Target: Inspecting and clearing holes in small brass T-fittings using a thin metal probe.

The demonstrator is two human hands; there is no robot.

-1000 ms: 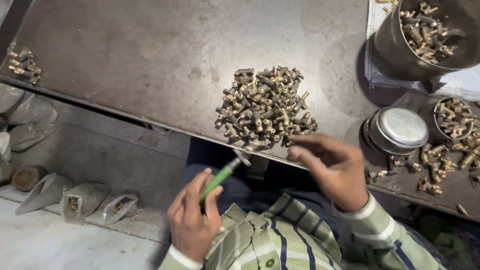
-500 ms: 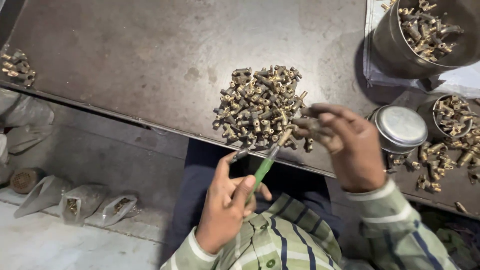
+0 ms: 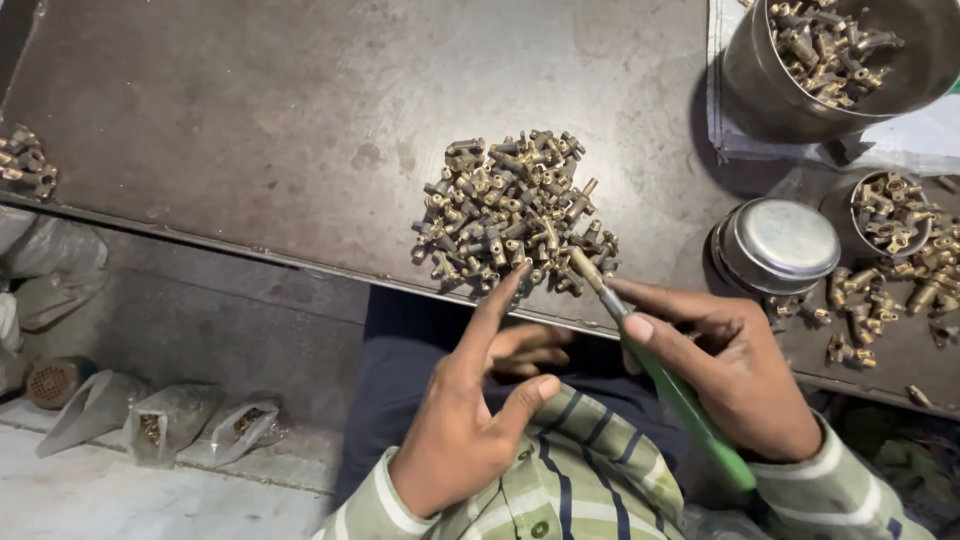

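A heap of small brass fittings (image 3: 510, 210) lies near the front edge of a dark metal table (image 3: 250, 120). My right hand (image 3: 740, 370) grips a green-handled tool (image 3: 690, 410). The tool's metal tip carries a brass fitting (image 3: 585, 265) at the heap's lower right edge. My left hand (image 3: 470, 420) holds nothing. Its index finger is stretched out and reaches the near edge of the heap, with the other fingers loosely curled. Both wrists show striped sleeves.
A large metal pot (image 3: 760, 80) of brass fittings stands at the back right. An upturned steel bowl (image 3: 778, 245), a small cup of fittings (image 3: 890, 215) and loose fittings (image 3: 870, 300) lie to the right. A small brass heap (image 3: 25, 165) sits far left. Plastic bags (image 3: 180, 425) lie on the floor.
The green tool has passed from my left hand to my right hand. Both hands moved up to the heap, and my left index finger now points into it.
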